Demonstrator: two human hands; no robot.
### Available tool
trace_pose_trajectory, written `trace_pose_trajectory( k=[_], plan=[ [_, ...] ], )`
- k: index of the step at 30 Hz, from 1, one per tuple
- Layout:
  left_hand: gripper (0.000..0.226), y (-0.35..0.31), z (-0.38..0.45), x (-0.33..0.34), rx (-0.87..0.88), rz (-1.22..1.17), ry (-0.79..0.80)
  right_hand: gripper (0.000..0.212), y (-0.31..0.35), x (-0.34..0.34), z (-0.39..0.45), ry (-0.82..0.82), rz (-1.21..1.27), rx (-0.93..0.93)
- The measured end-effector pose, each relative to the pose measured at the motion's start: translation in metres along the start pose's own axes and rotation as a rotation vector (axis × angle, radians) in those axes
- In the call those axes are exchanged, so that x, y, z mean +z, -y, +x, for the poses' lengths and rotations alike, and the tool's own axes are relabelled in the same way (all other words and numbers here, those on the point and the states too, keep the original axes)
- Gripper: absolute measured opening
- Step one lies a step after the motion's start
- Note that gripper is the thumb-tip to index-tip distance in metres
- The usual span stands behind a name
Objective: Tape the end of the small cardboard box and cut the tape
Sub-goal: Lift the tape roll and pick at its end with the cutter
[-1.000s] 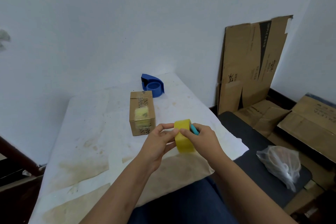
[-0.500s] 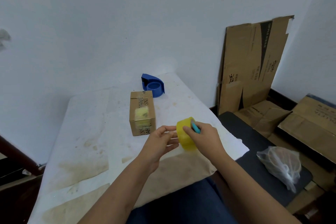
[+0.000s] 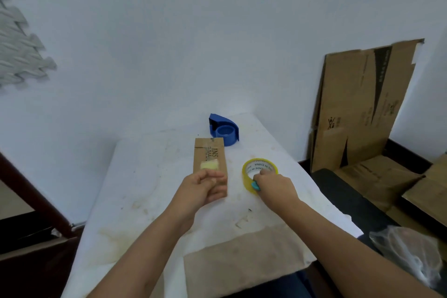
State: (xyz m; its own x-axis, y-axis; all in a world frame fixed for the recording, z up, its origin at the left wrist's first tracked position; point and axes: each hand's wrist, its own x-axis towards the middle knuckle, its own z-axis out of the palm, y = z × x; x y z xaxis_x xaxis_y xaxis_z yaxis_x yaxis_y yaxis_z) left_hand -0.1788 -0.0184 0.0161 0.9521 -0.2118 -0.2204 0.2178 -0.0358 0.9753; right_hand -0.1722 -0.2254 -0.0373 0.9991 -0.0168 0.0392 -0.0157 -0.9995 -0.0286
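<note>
Head cam: my left hand has its grip wrapped around the near end of the box to steady it on the tabletop. Just right of the box, my right hand grips the tape roll plus a small teal cutter, ready for taping.

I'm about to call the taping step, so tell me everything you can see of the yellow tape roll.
The yellow tape roll is a ring of translucent yellowish tape on a white core printed "MADE IN CHINA". It lies flat on the white table, hole up, just right of the small cardboard box. The right hand rests on its near rim, also holding a small teal tool. No free tape end shows.
</note>
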Motion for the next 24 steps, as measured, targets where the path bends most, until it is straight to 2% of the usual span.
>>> trace_pose_trajectory(
  k=[2, 4, 6, 8, 13, 15, 21, 24],
  plan=[
    [0.024, -0.001, 0.001, -0.005, -0.004, -0.001, -0.015, 0.024, -0.003, 0.004, 0.006, 0.028, 0.067, 0.010],
    [0.025, -0.001, 0.002, -0.009, -0.007, -0.005, -0.022, 0.033, -0.007, -0.003, 0.007, 0.012, 0.271, 0.072],
    [0.025, 0.000, 0.002, -0.012, -0.013, -0.016, -0.027, 0.042, -0.013, -0.014, 0.005, -0.116, 0.513, 0.174],
    [0.024, 0.002, 0.001, -0.015, -0.020, -0.024, -0.032, 0.041, -0.022, -0.024, 0.005, -0.198, 0.652, 0.264],
    [0.024, 0.008, -0.003, -0.021, -0.024, -0.039, -0.030, 0.035, -0.024, -0.030, 0.021, 0.028, 0.944, 0.323],
    [0.024, 0.008, -0.005, -0.024, -0.021, -0.041, -0.032, 0.036, -0.018, -0.028, 0.031, 0.038, 0.893, 0.280],
    [0.026, 0.009, -0.009, -0.041, -0.014, -0.025, -0.045, 0.024, -0.012, -0.016, 0.044, 0.034, 0.227, 0.157],
    [0.025, 0.008, -0.009, -0.048, -0.003, -0.024, -0.058, 0.020, -0.011, -0.014, 0.046, 0.077, 0.194, 0.139]
  ],
)
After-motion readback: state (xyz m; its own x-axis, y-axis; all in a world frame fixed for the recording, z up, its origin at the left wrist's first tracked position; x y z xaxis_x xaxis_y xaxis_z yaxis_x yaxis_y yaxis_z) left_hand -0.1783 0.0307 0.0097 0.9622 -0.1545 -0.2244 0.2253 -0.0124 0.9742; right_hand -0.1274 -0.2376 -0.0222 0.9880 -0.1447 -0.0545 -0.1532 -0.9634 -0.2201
